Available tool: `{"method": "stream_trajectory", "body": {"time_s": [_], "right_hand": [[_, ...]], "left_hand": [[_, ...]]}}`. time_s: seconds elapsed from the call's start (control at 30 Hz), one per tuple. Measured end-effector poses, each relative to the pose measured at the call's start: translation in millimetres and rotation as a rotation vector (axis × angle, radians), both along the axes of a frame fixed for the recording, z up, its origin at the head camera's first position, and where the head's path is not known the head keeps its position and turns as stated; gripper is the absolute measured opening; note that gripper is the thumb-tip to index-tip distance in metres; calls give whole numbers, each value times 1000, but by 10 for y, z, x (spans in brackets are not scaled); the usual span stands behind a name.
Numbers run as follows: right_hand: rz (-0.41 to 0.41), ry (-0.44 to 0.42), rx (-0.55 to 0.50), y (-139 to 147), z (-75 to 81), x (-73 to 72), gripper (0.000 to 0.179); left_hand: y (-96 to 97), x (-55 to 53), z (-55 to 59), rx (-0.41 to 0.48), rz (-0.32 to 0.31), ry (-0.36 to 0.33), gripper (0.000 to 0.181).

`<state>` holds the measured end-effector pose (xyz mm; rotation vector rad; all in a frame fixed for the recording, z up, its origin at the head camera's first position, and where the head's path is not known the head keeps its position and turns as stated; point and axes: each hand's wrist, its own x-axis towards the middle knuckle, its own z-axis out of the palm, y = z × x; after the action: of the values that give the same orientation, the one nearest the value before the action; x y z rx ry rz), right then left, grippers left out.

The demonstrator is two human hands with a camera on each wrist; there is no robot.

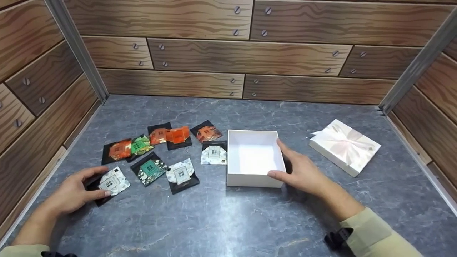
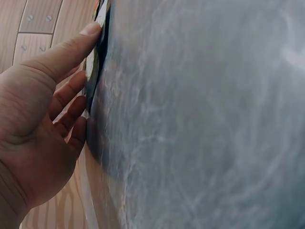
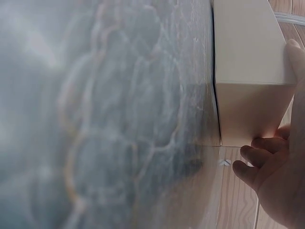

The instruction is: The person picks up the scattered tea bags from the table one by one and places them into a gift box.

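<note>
My left hand [image 1: 73,189] is at a black-and-white sachet [image 1: 115,181] at the left of the table, thumb on its near edge and forefinger on its far edge. In the left wrist view the thumb [image 2: 71,52] touches the sachet, seen nearly edge-on. My right hand [image 1: 303,169] holds an open white box [image 1: 255,180] by its right side, thumb at the near right corner. The right wrist view shows the fingers [image 3: 257,160] against the box's side wall. The box stands upright on the table, and no contents show inside.
Several more sachets lie left of the box, among them a green one [image 1: 150,168], an orange one [image 1: 178,136] and white ones, one [image 1: 214,153] close against the box. A box lid with a pink ribbon bow [image 1: 344,146] rests at the right. Wood-patterned walls [image 1: 200,55] enclose the table.
</note>
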<state>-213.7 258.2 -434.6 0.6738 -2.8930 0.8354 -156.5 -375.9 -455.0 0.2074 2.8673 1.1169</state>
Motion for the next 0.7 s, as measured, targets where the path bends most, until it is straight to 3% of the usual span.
{"method": "stream_trajectory", "body": {"time_s": [0.7], "right_hand": [[-6,-13,-4,1,-7,3,104]], "left_hand": [[-1,-54,43,-76,-34,-28,86]]}}
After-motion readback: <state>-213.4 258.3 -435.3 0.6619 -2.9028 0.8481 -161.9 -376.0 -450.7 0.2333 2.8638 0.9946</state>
